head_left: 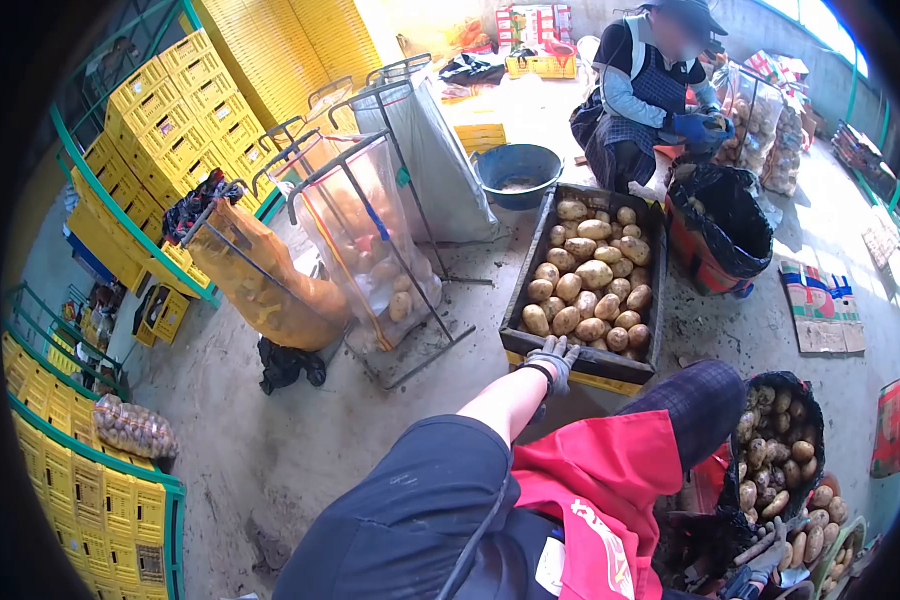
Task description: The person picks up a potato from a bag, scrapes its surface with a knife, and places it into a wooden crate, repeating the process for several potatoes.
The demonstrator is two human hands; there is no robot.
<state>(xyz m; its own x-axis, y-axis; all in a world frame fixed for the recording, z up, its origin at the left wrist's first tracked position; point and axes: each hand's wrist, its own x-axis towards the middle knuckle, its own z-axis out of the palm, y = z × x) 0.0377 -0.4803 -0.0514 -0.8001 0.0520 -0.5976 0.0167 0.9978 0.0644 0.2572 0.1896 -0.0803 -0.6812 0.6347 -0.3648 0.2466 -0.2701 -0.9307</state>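
Observation:
My left hand (553, 364), in a grey glove, rests with its fingers spread on the near rim of a dark crate (518, 338) full of potatoes (585, 272). Low on the right, my right hand (767, 556), also gloved, has its fingers stretched out beside loose potatoes (818, 530) in a container partly cut off by the view. Just above it, a black-lined bag (818, 425) holds more potatoes. Part of the right hand lies in shadow. I see nothing held in either hand.
A co-worker (635, 100) in blue gloves crouches behind the crate. Near them stand a black-lined bucket (710, 262) and a blue tub (520, 178). Metal stands hold a clear sack (370, 240) and an orange sack (265, 275). Yellow crates (175, 110) are stacked at left.

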